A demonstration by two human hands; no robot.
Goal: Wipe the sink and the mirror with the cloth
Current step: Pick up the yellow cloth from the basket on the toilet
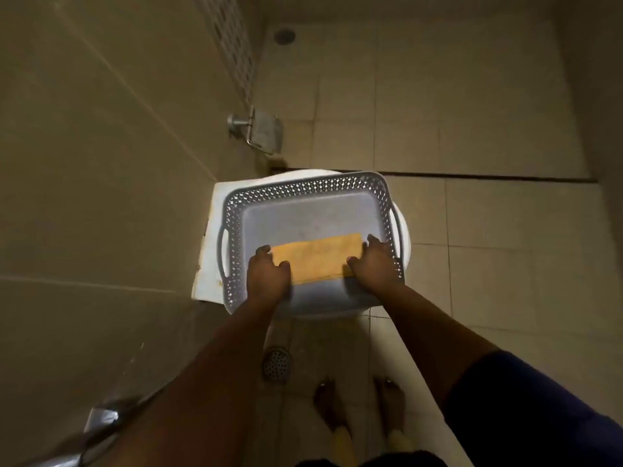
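A folded orange-yellow cloth (318, 261) lies flat in a grey plastic basket (303, 190) with perforated walls. The basket stands on a closed white toilet lid (210, 237). My left hand (268, 278) grips the cloth's left end, thumb on top. At the cloth's right end my right hand (376, 262) holds it the same way. Neither the sink nor the mirror is in view.
A tiled wall rises on the left with a metal paper holder (261, 131) fixed to it. The floor is beige tile, with one round drain (276, 364) near my bare feet (362, 409) and another drain (285, 36) far back. A shiny metal edge (101, 417) shows at the lower left.
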